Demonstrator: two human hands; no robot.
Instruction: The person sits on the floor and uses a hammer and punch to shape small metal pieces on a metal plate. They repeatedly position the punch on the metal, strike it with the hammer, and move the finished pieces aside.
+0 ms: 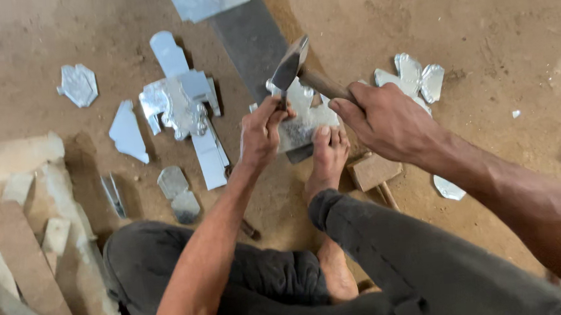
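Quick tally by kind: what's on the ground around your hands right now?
Hammer, in right hand: 1
Sheet-metal workpiece, under left hand and foot: 1
Loose sheet-metal cutouts, roughly: 9
Wooden block: 1
Total: about 12

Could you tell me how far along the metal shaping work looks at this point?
Several cut shapes already lie on the dirt floor. In hand: the right hand holds a hammer over a sheet piece that the left hand and a foot steady. Flat pieces lie beside.
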